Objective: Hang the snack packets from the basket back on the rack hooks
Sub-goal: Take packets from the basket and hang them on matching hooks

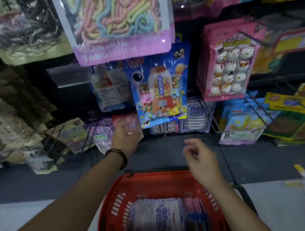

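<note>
While the fingers of the left hand are right up against a red foil snack packet on the bottom row of the black wire rack, it's honestly too blurry to say whether they're pinching it or only touching it. Can't tell on that one. There's one dark wristband on that arm.

The right hand is easier: its fingers are loosely bent and apart with nothing in them. It hovers over the far rim of the one red plastic shopping basket, which sits on the floor below the rack.

Inside the basket there's one big white-and-blue packet lying flat, plus a few slim pink-and-blue packets standing on edge along its right side. The exact count of those is too smeared to read.

Up on the rack, three hanging lots stand out:
- one blue gumball-machine packet, just above the left hand
- a stack of pink snowman marshmallow packets on a black hook to its right
- one large clear-and-pink packet of pastel candy ropes at the top
</note>
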Demonstrator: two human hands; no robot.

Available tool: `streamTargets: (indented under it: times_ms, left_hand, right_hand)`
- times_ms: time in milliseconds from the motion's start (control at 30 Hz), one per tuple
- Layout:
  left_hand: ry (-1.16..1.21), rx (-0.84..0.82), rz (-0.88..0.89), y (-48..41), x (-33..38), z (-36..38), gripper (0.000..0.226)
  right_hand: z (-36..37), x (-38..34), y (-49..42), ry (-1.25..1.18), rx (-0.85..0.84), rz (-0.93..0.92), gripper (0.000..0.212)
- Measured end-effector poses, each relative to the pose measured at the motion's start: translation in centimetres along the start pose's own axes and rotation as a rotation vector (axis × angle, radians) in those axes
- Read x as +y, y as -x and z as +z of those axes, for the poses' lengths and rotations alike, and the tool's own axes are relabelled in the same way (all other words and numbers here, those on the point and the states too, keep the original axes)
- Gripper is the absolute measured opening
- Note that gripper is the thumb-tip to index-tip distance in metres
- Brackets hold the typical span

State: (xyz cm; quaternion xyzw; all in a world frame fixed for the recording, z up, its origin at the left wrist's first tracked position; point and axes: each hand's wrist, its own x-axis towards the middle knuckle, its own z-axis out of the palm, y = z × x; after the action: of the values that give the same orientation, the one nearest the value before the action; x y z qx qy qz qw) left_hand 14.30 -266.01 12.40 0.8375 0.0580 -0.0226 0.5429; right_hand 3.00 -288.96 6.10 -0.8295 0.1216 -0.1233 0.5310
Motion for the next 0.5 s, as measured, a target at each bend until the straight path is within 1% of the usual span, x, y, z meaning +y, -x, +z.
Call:
streamTargets:
  times_ms: [33, 67, 100, 133, 200, 233, 267, 300, 333, 433, 500]
  left_hand:
    - [-0.059, -0.03, 0.044, 1.0, -1.4, -0.5, 0.03]
    - [-0.127, -0.078, 0.095, 2.2, -2.7, -1.0, 0.024]
    - [-0.222, -0.16, 0.142, 3.5, -3.9, -1.5, 0.02]
    - [-0.334, -0.262, 0.174, 5.0, -5.3, -1.9, 0.018]
    - [-0.529, -0.474, 0.158, 7.2, -8.4, -2.8, 0.016]
    - [-0.601, -0.56, 0.132, 8.1, -10.2, -3.2, 0.011]
    - [-0.649, -0.623, 0.111, 8.7, -11.9, -3.4, 0.004]
    - [-0.667, -0.663, 0.077, 9.3, -13.5, -3.6, 0.006]
    - [-0.676, -0.691, 0.043, 9.6, -14.8, -3.6, 0.009]
    - [-0.767, -0.808, -0.007, 9.6, -17.1, -2.7, 0.009]
    - [-0.823, -0.903, -0.018, 9.2, -17.5, -1.9, 0.016]
  right_hand:
    - [0.3, 0.3, 0.5, 0.051, -0.086, 0.03, 0.016]
    - [0.5, 0.7, 1.1, 0.114, -0.218, 0.066, 0.01]
    - [0.9, 1.2, 1.5, 0.198, -0.389, 0.106, 0.008]
    - [1.4, 2.0, 2.0, 0.295, -0.572, 0.158, 0.014]
    - [2.8, 4.1, 3.2, 0.462, -0.924, 0.284, 0.032]
    - [3.7, 5.2, 4.1, 0.53, -1.051, 0.359, 0.034]
    - [4.5, 6.0, 5.1, 0.599, -1.133, 0.417, 0.033]
    - [5.3, 6.9, 6.0, 0.647, -1.169, 0.457, 0.034]
    - [6.1, 8.0, 6.7, 0.67, -1.157, 0.477, 0.037]
    - [8.1, 11.0, 8.1, 0.689, -1.034, 0.518, 0.043]
    - [9.2, 12.7, 8.8, 0.693, -0.958, 0.576, 0.033]
